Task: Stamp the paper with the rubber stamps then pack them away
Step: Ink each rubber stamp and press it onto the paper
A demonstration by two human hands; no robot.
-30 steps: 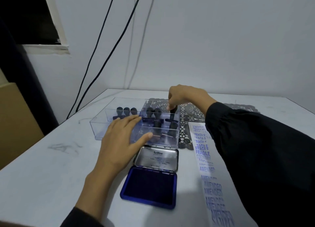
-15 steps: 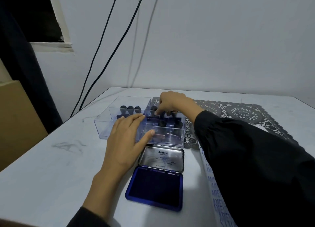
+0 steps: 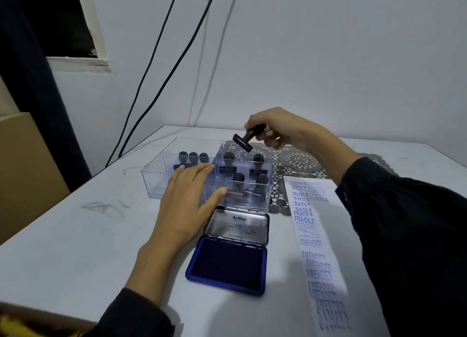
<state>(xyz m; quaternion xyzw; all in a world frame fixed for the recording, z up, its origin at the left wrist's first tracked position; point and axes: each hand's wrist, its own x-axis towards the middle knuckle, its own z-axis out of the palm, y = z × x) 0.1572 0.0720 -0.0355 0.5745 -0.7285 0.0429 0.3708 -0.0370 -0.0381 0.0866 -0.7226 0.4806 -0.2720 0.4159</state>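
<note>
Lifting away from where it was half a second ago, down among the knobs inside the clear box (image 3: 242, 197), our right hand (image 3: 283, 132) now hangs above the box's far edge, fingers and thumb curled round the handle of one rubber stamp (image 3: 249, 138). We see it tilted, the black handle tucked into the hand and the flat rectangular base pointing down and to the left, clear of everything beneath it. Our left hand (image 3: 187, 197) has stayed put, with fingers straight and laid against the left side of the box, thumb touching its front wall. In that box four stamps (image 3: 238, 178) stand upright with dark round knobs on top, and three stamps (image 3: 193, 157) stand in a row in the clear tray (image 3: 154, 182) that touches its left side. Just in front of the box, on the worktop (image 3: 75, 235), lies the open ink pad (image 3: 227, 263), blue felt toward us, metal lid (image 3: 238, 225) folded back toward the box. Toward the worktop's right side the paper strip (image 3: 307, 220) runs from the lace mat (image 3: 298, 162) toward us, printed in blue with FRAGILE, AMENDED and SAMPLE, several prints overlapping. Our right sleeve (image 3: 404, 235) covers part of its right side.
</note>
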